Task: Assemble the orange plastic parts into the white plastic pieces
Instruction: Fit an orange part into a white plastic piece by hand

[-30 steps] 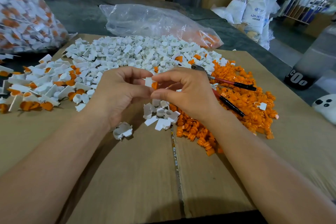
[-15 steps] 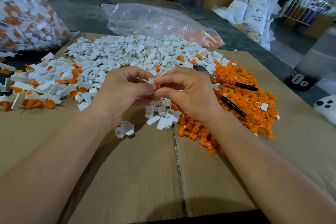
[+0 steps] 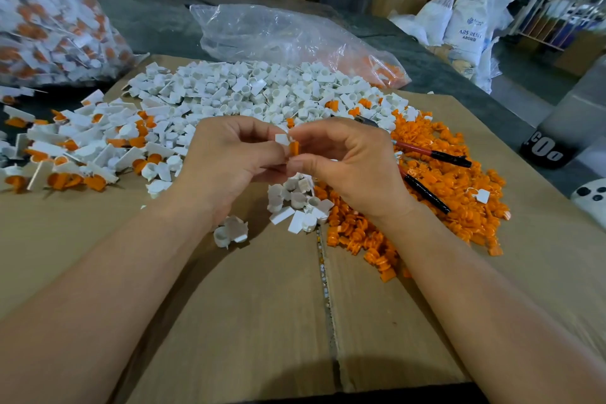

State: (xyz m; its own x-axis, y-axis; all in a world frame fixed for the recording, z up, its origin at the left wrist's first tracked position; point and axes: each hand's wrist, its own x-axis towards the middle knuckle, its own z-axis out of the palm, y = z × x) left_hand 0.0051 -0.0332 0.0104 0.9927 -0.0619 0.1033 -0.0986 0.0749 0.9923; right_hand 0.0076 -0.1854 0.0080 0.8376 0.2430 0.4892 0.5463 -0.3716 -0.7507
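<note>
My left hand (image 3: 226,161) pinches a small white plastic piece (image 3: 282,139) above the cardboard. My right hand (image 3: 347,164) pinches an orange plastic part (image 3: 294,148) and holds it against the white piece; the two touch between my fingertips. A heap of loose white pieces (image 3: 262,92) lies behind my hands. A heap of loose orange parts (image 3: 436,193) lies to the right. Assembled white-and-orange pieces (image 3: 82,147) lie at the left. A few white pieces (image 3: 300,203) sit just below my hands.
The cardboard sheet (image 3: 249,305) covers the table. Red-and-black-handled pliers (image 3: 429,154) lie on the orange heap. A clear plastic bag (image 3: 288,36) lies at the back, and a full bag of assembled pieces (image 3: 42,20) stands at far left. White sacks (image 3: 469,26) stand at back right.
My hands have stayed together at the centre, working the orange part against the white piece. The orange part now shows more between my fingertips.
</note>
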